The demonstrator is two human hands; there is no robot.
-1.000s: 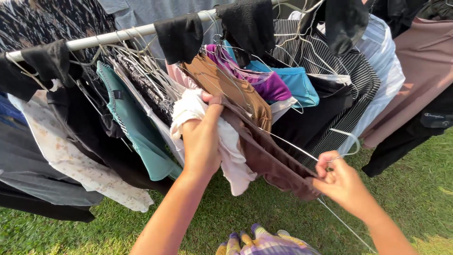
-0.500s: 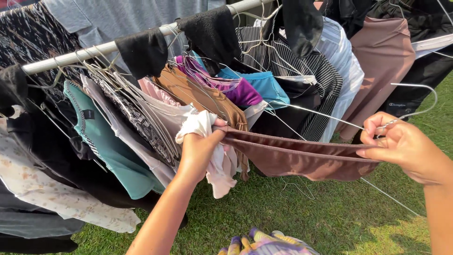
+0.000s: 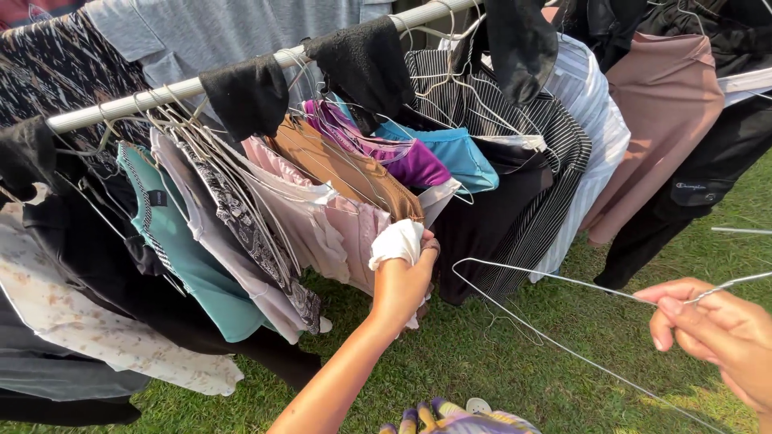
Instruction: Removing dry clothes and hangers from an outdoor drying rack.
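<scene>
Gripping one wire hanger (image 3: 563, 321), one white cloth (image 3: 396, 241)

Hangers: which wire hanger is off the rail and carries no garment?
The bare wire hanger held by the right hand; every other hanger hangs on the rail with clothes.

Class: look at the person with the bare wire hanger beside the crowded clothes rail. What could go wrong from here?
1. The thin bare wire hanger pinched in the right hand may snag on neighbouring striped garments.
2. The white cloth bunched in the left hand might slip onto the grass.
</scene>
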